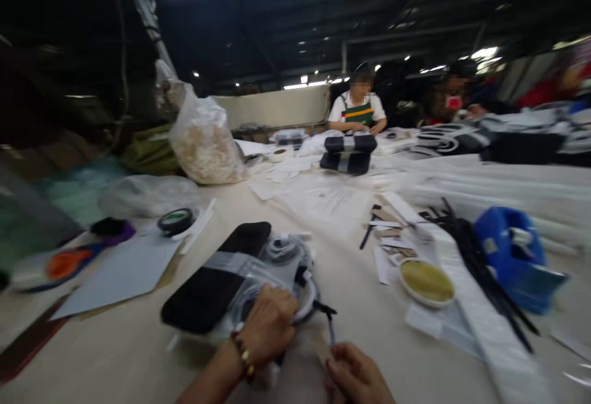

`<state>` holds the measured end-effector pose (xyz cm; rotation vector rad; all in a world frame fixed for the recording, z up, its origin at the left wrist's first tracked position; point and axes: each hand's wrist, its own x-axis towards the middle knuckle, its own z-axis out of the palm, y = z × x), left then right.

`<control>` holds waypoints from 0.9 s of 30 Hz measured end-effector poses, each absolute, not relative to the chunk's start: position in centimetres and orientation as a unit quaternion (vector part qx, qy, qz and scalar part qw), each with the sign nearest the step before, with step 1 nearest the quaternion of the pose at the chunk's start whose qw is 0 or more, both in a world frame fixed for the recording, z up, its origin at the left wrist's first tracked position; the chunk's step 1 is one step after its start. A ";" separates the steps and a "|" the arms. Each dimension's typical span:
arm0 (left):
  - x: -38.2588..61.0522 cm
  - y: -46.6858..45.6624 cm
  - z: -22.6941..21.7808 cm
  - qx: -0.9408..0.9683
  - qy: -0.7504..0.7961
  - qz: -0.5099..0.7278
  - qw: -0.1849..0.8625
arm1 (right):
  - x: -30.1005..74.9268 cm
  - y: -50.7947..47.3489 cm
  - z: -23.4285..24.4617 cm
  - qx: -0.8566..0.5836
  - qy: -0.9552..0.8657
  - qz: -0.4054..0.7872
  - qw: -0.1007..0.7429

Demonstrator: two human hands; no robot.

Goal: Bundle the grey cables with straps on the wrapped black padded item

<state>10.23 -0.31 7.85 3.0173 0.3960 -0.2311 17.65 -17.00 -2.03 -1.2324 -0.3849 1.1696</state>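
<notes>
A black padded pouch (pixel 206 293) with a clear band around it lies in front of me, beside a bundle of grey cord (pixel 282 248) and clear plastic. My left hand (pixel 270 318), with a beaded bracelet at the wrist, rests curled at the bundle's near edge; its fingertips are hidden. To its right, my right hand (pixel 357 374) is closed in a pinch at the lower end of a thin pale strip (pixel 331 332). A black tie (pixel 325 310) sticks out at the strip's top. Beside these fingers is a blurred tan card (pixel 319 347).
A blue tape dispenser (pixel 508 256), black strips (pixel 480 268) and a round dish (pixel 427 282) are on the right. Card sheets (pixel 122 274) and a tape roll (pixel 176 222) lie left. Behind stand a filled plastic bag (pixel 205 139), stacked black pouches (pixel 346 162) and a co-worker (pixel 356 111).
</notes>
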 end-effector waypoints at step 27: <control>10.6 -0.4 8.3 0.977 0.183 -0.031 0.108 | 16.7 -10.7 0.2 -0.519 -0.050 0.488 0.700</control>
